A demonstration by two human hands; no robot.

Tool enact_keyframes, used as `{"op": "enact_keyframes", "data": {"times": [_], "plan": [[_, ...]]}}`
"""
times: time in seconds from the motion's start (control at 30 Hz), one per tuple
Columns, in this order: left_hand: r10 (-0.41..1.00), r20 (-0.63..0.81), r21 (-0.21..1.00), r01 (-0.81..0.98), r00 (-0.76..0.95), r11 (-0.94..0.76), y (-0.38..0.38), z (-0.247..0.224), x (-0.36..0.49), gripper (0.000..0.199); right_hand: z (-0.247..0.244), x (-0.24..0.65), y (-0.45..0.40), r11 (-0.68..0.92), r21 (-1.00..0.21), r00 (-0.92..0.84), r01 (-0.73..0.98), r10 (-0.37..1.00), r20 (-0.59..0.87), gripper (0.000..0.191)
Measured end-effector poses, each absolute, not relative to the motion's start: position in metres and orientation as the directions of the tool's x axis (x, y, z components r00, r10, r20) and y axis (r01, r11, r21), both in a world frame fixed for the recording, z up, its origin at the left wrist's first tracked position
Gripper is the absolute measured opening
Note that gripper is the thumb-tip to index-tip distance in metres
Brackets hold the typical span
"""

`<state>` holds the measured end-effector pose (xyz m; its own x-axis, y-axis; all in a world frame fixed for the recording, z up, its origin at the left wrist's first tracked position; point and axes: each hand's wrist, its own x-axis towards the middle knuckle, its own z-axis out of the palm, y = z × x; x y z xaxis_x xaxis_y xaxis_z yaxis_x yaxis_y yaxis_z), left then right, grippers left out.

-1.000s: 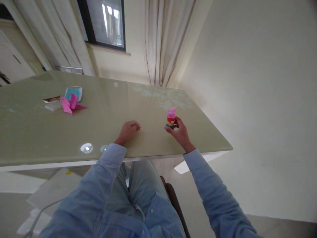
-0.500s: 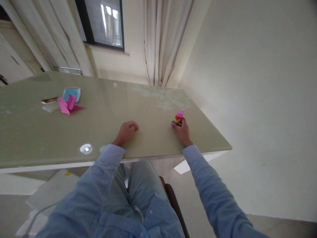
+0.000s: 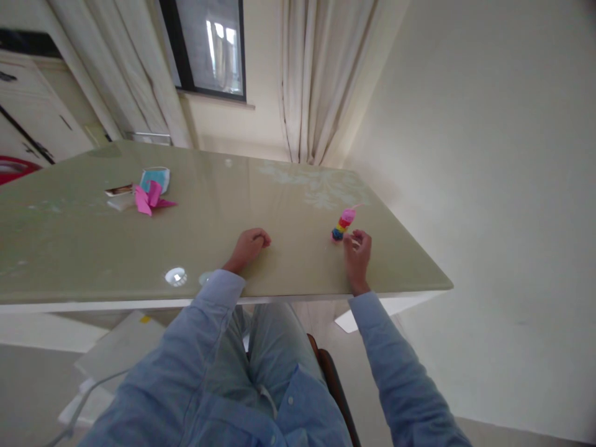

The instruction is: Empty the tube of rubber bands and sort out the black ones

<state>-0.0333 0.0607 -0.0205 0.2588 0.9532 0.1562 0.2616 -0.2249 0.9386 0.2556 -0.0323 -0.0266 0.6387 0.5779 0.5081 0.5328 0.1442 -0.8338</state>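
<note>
1. The wide, glossy, pale green table [image 3: 288, 267] carries the work; I should keep all movement well inside its right edge.
2. My right hand [image 3: 358, 257] is above the near edge, toward the near right corner. Thumb and fingers stand slightly apart, not wrapped around anything; whether they touch the piece, I cannot tell.
3. My left hand [image 3: 250, 247] rests farther left by this edge, fingers curled together, nothing visible inside. It can stay quiet.
4. The small cylinder banded pink, red, yellow and blue [image 3: 344, 224] slants just beside my right hand, toward the right edge. It may roll, so I would touch gently.
5. Its thin pink stick [image 3: 356, 207] probably bends easily; better to avoid it.
</note>
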Motion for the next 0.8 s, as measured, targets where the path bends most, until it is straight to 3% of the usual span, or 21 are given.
{"op": "enact_keyframes", "data": {"times": [0.03, 0.1, 0.2, 0.3, 0.47, 0.8], "plan": [[0.952, 0.155, 0.941, 0.253, 0.262, -0.223, 0.061, -0.021, -0.033, 0.019, -0.024, 0.245, -0.038, 0.159, -0.816, 0.644, 0.556, 0.538, 0.543, 0.043], [0.950, 0.162, 0.945, 0.236, 0.269, -0.228, 0.060, -0.020, -0.033, 0.019, -0.018, 0.220, -0.042, 0.223, -0.790, 0.534, 0.571, 0.629, 0.564, 0.037], [0.949, 0.172, 0.946, 0.224, 0.263, -0.234, 0.059, -0.019, -0.034, 0.019, -0.009, 0.182, -0.030, 0.311, -0.787, 0.130, 0.533, 0.889, 0.439, 0.048], [0.950, 0.185, 0.946, 0.215, 0.253, -0.242, 0.058, -0.017, -0.033, 0.019, -0.006, 0.156, 0.001, 0.338, -0.761, -0.112, 0.553, 0.936, 0.334, 0.053], [0.953, 0.195, 0.949, 0.199, 0.232, -0.243, 0.058, -0.017, -0.032, 0.020, -0.016, 0.143, 0.037, 0.307, -0.769, -0.077, 0.560, 0.944, 0.321, 0.052], [0.952, 0.201, 0.958, 0.156, 0.232, -0.241, 0.058, -0.021, -0.033, 0.019, -0.019, 0.149, 0.026, 0.306, -0.801, -0.076, 0.514, 0.947, 0.313, 0.047]]}}
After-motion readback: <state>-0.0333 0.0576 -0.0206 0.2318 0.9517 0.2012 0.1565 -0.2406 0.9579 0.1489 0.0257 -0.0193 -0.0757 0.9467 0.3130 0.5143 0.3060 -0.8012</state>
